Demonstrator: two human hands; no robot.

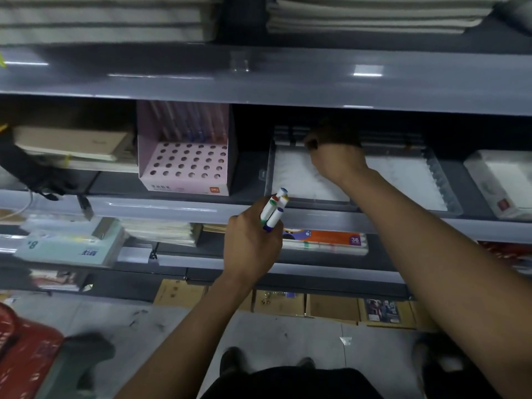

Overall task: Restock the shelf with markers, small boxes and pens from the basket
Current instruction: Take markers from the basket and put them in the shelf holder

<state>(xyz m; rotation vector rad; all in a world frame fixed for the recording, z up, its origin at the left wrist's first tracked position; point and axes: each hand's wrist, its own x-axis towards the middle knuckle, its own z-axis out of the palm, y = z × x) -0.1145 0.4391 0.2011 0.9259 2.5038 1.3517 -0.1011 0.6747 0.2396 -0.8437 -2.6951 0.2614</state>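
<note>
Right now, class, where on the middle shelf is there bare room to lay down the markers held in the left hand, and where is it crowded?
The clear tray shows bare white floor in front of the right hand, and more to its right, up to the ridged wall. The tray's back edge is crowded with dark items where that hand reaches. The left hand holds the markers at the tray's front left corner.

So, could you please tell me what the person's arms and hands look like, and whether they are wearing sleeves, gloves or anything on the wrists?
Both forearms are bare right up to the bottom edge of the picture, with no sleeves in view. The left hand and the right hand wear no gloves. No watch, bracelet or ring shows on either wrist or on the visible fingers, though the light is dim and the right hand's fingers are in shadow.
</note>
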